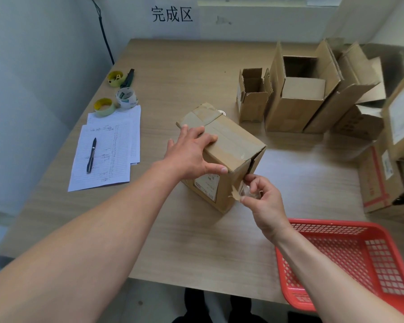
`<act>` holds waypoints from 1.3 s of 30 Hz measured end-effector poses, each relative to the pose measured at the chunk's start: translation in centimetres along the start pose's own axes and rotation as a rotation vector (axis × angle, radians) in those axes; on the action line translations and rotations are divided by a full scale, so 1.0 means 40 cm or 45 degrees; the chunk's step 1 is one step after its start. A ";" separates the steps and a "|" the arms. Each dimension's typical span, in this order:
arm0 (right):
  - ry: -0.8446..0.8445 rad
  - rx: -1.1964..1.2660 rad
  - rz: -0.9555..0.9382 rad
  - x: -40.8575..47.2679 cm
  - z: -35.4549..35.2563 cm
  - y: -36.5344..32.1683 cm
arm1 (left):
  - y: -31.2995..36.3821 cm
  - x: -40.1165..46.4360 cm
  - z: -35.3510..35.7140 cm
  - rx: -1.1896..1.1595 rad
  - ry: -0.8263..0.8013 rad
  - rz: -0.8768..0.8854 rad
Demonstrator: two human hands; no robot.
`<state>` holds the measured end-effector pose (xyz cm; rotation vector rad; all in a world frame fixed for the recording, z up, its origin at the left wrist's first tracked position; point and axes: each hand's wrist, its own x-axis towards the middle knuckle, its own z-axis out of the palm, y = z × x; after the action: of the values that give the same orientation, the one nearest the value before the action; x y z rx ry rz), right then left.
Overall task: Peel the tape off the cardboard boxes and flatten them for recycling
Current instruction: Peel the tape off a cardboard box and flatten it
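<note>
Cardboard box (pixel 222 157) sits on the worktop (pixel 196 241) | your left hand (pixel 191 155) lies flat on top, fingers spread | your right hand (pixel 264 201) fingers pinch loose tape (pixel 239 192).

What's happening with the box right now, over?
Left hand flat on taped box, steadying. Right hand pinching tape strip, partly peeled off near corner. Nothing in the way; red basket close by.

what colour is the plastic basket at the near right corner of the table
Red, with an open lattice pattern of small holes. The basket shows best in the head view, the only one here.
</note>
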<state>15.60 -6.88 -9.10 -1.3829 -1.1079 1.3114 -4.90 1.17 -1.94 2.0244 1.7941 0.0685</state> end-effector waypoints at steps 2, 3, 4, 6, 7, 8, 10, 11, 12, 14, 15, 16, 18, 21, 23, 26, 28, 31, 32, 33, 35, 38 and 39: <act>-0.012 -0.057 0.003 -0.005 0.001 0.009 | 0.003 0.002 -0.001 -0.005 -0.019 0.002; -0.016 -0.067 0.007 -0.003 0.000 0.011 | 0.003 0.001 -0.002 -0.010 -0.025 0.002; -0.013 -0.069 0.011 0.000 -0.002 0.012 | 0.003 -0.001 -0.004 -0.013 -0.033 0.003; 0.042 -0.023 0.035 0.006 -0.008 0.005 | 0.001 -0.004 -0.010 -0.020 -0.050 -0.002; 0.111 0.024 0.053 0.010 -0.013 -0.001 | 0.002 -0.007 -0.013 -0.027 -0.058 -0.011; 0.209 0.062 0.079 0.016 -0.020 -0.003 | 0.005 -0.011 -0.015 -0.036 -0.064 -0.021; 0.394 0.090 0.180 0.028 -0.031 0.000 | 0.012 -0.021 -0.016 -0.044 -0.065 -0.036; 0.438 0.111 0.260 0.031 -0.034 0.003 | 0.016 -0.025 -0.015 -0.039 -0.061 -0.038; 0.443 0.159 0.345 0.034 -0.035 0.004 | 0.019 -0.028 -0.014 -0.025 -0.052 -0.037; 0.404 0.336 0.471 0.034 -0.030 -0.003 | 0.024 -0.033 -0.010 0.037 -0.026 -0.032; 0.379 0.413 0.502 0.034 -0.023 -0.010 | 0.028 -0.036 -0.010 0.074 -0.013 -0.030; 0.353 0.463 0.519 0.034 -0.014 -0.017 | 0.031 -0.039 -0.011 0.113 0.004 -0.030; 0.322 0.539 0.520 0.035 0.007 -0.029 | 0.037 -0.049 -0.014 0.210 0.045 -0.036; 0.340 0.499 0.443 0.047 0.020 -0.057 | 0.035 -0.079 -0.030 0.312 0.087 0.007; 0.301 0.379 0.339 0.057 0.023 -0.091 | 0.027 -0.106 -0.048 0.229 0.137 0.105; 0.138 0.235 0.194 0.070 0.044 -0.156 | 0.009 -0.135 -0.073 0.112 0.187 0.182; 0.052 0.177 0.114 0.073 0.063 -0.202 | -0.008 -0.148 -0.087 0.066 0.195 0.175; -0.056 0.197 0.046 0.081 0.081 -0.237 | -0.039 -0.178 -0.097 -0.084 0.217 0.164; -0.088 0.211 0.045 0.082 0.088 -0.242 | -0.048 -0.189 -0.100 -0.130 0.223 0.143; -0.117 0.229 0.054 0.082 0.097 -0.243 | -0.059 -0.199 -0.103 -0.161 0.229 0.119; -0.151 0.208 0.078 0.082 0.117 -0.241 | -0.078 -0.218 -0.105 -0.196 0.260 0.079; -0.143 0.097 0.108 0.091 0.150 -0.229 | -0.091 -0.255 -0.098 -0.157 0.268 0.040; -0.128 0.058 0.107 0.094 0.161 -0.226 | -0.092 -0.268 -0.092 -0.113 0.223 0.025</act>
<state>9.11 -1.30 -1.11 -1.3546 -1.0896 1.4722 -11.22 -7.80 2.72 2.0272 1.8400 0.3345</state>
